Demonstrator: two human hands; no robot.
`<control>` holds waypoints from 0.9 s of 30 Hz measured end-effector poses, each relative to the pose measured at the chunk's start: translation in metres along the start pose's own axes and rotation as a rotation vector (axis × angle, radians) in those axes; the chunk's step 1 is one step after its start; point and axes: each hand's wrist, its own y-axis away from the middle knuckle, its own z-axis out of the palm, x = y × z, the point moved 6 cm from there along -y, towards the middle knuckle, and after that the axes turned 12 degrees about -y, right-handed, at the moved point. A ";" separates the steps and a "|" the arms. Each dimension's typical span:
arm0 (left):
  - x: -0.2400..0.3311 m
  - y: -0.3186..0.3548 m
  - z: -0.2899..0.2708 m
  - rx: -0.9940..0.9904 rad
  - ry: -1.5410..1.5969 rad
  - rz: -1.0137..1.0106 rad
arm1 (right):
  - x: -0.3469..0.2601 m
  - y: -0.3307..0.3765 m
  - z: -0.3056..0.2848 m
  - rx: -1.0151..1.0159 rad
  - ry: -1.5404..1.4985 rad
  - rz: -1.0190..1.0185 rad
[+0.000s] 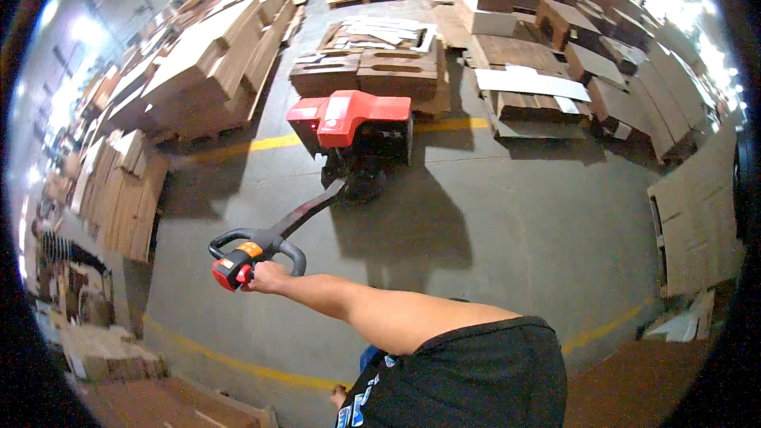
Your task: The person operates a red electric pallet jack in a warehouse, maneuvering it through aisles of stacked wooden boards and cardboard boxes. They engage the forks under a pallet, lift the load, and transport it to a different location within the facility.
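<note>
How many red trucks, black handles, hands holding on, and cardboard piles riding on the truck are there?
Red pallet truck: 1
Black loop handle: 1
Right hand, gripping the handle: 1
Cardboard pile on the truck: 1
Total: 4

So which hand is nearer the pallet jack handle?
Right. The right hand grips the pallet jack handle; the left hand barely shows, low by the black shirt, well back.

One red pallet jack [353, 123], one hand [265, 277] on its handle [254, 250], perhaps a dozen cardboard stacks [210, 63].
</note>
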 end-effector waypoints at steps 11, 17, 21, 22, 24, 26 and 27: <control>-0.080 0.183 0.016 0.161 0.090 -0.234 | -0.042 0.109 0.095 -0.182 0.018 -0.060; -0.100 0.261 0.002 0.319 0.172 -0.303 | -0.042 0.148 0.120 -0.293 0.056 -0.044; -0.107 0.267 0.005 0.410 0.258 -0.305 | -0.031 0.173 0.128 -0.360 0.106 -0.063; -0.114 0.270 0.002 0.423 0.277 -0.306 | -0.032 0.181 0.131 -0.361 0.110 -0.068; -0.123 0.269 0.004 0.410 0.361 -0.308 | -0.044 0.193 0.141 -0.385 0.115 -0.112; -0.128 0.268 0.017 0.425 0.314 -0.168 | -0.063 0.212 0.155 -0.414 0.121 -0.179; -0.107 0.268 0.039 0.464 0.108 -0.018 | -0.054 0.211 0.144 -0.412 0.121 -0.178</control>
